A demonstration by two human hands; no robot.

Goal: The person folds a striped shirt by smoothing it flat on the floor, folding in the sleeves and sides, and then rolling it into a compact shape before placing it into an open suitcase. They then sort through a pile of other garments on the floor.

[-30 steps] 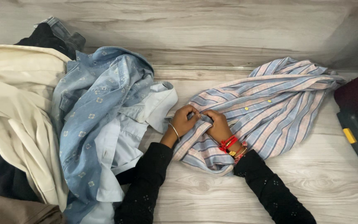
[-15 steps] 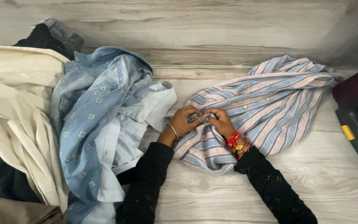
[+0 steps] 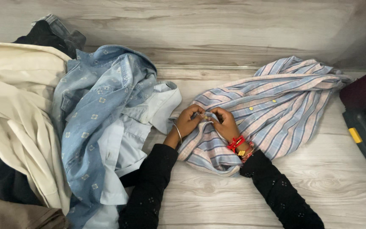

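Observation:
A blue-and-pink striped shirt (image 3: 272, 108) with small yellow buttons lies crumpled on the pale wood-grain surface at centre right. My left hand (image 3: 187, 121) and my right hand (image 3: 224, 123) meet at the shirt's front edge, both pinching the cloth between fingertips close together, around a button there. A thin silver bangle circles my left wrist; red and gold bangles circle my right. Both arms wear black sleeves. The cloth under my fingers hides the exact grip.
To the left lies a heap of clothes: a patterned denim shirt (image 3: 94, 106), a pale blue shirt (image 3: 123, 140), a cream garment (image 3: 13, 101) and dark pieces. A dark case with a yellow latch (image 3: 363, 131) stands at the right edge. A wood-grain wall (image 3: 212, 29) rises behind.
My hands have drawn slightly closer and shifted a little up the shirt's front edge. The lower fold of the shirt has bunched in nearer my wrists. The heap has not moved.

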